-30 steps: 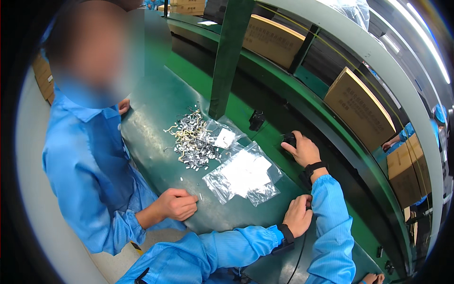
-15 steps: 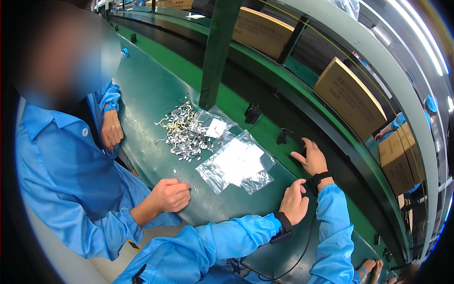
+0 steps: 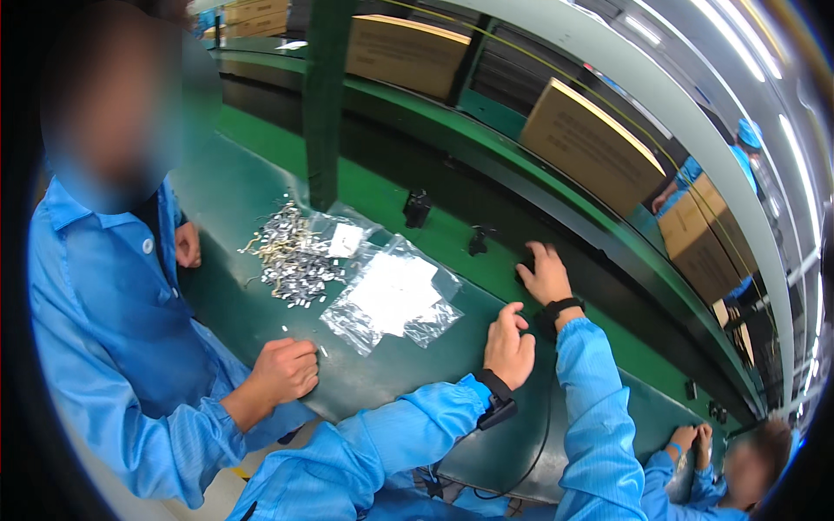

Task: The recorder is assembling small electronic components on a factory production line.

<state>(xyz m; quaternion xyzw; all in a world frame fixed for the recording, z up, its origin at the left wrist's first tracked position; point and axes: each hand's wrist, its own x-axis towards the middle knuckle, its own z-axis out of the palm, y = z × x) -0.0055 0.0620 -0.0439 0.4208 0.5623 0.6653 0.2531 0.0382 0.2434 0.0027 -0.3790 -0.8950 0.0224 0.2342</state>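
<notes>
Beside the clear plastic bag on the dark green tabletop, my left hand rested with its fingers loosely curled, the grip half open and holding nothing; it lay just to the right of the bag, apart from it. My right hand lay beyond the bag, at the far edge of the tabletop, fingers bent down over a small black part; I could not tell whether that grip had closed on the part or only touched it. Both wrists wore a black strap, and a cable ran from the left one. Left of the bag sat a heap of small metal pieces, touching a second, smaller bag. Two more black parts stood on the green belt beyond the bag. Nearer than the heap, another person's fist rested on the tabletop, closed beside a few loose pieces.
</notes>
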